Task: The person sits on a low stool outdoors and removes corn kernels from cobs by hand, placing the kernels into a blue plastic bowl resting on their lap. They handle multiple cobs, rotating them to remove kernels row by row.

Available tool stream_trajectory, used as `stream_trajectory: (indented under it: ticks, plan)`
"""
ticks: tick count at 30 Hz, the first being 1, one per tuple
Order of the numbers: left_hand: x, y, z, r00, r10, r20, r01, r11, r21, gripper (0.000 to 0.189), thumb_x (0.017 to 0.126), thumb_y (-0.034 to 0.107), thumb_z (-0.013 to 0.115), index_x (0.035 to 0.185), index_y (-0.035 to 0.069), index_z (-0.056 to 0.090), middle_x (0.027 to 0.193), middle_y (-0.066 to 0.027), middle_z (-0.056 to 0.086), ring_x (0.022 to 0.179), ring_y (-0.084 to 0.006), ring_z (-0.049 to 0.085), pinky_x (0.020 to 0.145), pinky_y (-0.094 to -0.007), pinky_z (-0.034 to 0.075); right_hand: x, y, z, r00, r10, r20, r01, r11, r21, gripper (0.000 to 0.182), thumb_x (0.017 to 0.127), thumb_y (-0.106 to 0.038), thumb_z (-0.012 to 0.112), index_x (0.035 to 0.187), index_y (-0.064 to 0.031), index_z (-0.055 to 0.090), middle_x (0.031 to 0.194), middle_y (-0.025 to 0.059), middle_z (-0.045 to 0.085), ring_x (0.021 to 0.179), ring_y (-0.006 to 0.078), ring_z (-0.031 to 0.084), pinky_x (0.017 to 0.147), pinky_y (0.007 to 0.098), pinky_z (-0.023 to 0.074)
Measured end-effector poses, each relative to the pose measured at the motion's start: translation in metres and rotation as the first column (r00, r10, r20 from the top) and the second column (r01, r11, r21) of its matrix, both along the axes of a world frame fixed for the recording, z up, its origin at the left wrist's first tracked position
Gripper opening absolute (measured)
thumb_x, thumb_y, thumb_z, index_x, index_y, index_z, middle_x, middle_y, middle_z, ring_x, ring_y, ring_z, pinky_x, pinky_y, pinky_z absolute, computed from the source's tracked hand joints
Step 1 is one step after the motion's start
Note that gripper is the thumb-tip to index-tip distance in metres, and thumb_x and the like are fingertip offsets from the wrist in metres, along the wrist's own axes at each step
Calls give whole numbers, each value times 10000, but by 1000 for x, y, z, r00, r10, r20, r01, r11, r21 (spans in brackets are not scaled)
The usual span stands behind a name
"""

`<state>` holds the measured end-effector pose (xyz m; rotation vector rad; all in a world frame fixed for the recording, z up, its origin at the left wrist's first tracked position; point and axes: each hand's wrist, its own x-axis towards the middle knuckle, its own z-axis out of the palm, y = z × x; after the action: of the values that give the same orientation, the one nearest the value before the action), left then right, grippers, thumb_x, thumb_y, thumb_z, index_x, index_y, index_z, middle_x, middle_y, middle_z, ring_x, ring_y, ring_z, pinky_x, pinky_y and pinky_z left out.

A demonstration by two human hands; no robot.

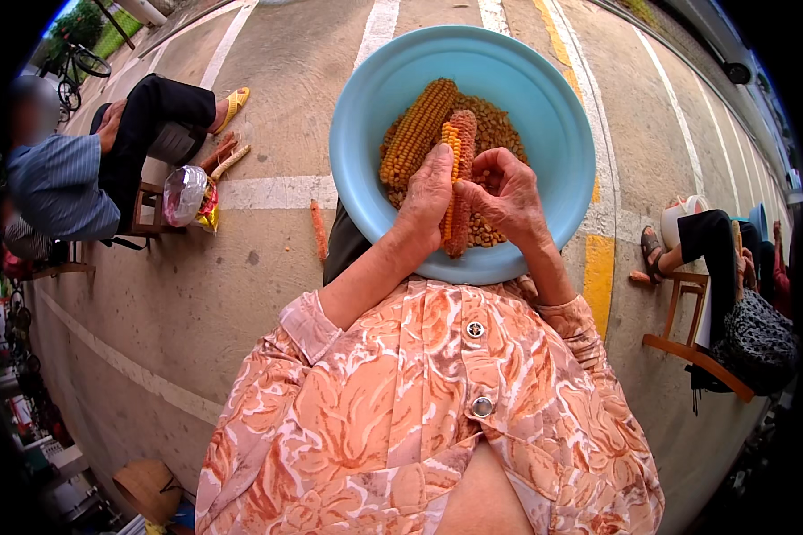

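Observation:
A partly stripped corn cob [465, 154] is held upright over a light-blue plastic basin [354, 134]. Yellow kernels remain in a strip along its left side, while the rest is bare and reddish. My left hand [428, 194] grips the cob from the left, fingers partly hidden behind it. On the other side my right hand [508, 190] has its thumb pressed to the cob's kernels and its fingers curled. A full ear of corn [418, 134] leans at the left inside the basin, on a layer of loose kernels [495, 127].
To the left a seated person [67, 180] has a bucket [174, 142], a clear plastic container [182, 194] and bare cobs [227, 157] nearby. One bare cob [318, 231] lies beside my leg. Another seated person [756, 314] is at right, by a white bucket [679, 217].

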<state>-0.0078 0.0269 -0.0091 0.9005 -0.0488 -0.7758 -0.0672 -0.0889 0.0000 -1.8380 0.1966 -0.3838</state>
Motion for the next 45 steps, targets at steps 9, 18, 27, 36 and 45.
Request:
stream_trajectory:
  ticks: [9,18,27,36,45]
  plan:
    - [1,1,2,940,-60,-337,24,994,-108,328,952,318,374,1130,58,465,949,-39,541,836,-122,549,742,-276,492,0,2,7,997,-59,-58,52,992,-118,120,738,-79,603,768,26,553,613,38,556,543,72,494,491,232,412]
    - [-6,-5,14,999,17,-34,-18,1000,-18,293,947,273,405,1144,70,479,942,-22,547,803,-97,543,707,-257,498,7,-6,5,983,-150,-104,158,985,71,136,805,-96,564,737,20,539,598,32,549,509,63,511,446,218,430]
    - [-3,0,9,998,23,-55,-29,994,-108,314,940,281,421,1164,65,461,936,-32,546,768,-94,540,684,-267,500,5,-1,10,995,-63,-79,63,998,-3,120,819,-96,559,797,22,549,658,40,573,552,71,539,496,222,444]
    - [-2,2,12,966,-89,-241,64,992,-107,240,911,261,495,1034,56,519,785,-16,549,641,-90,538,556,-249,503,2,-5,13,984,-20,-178,85,927,366,145,842,-138,576,825,4,550,661,11,559,539,55,532,423,191,438]
    - [-1,7,19,935,-168,-312,140,984,-111,341,932,397,385,1015,83,489,804,-27,544,691,-128,559,584,-270,505,2,-4,10,991,27,-133,13,957,290,196,802,-150,644,853,16,554,675,17,569,563,53,524,503,186,442]
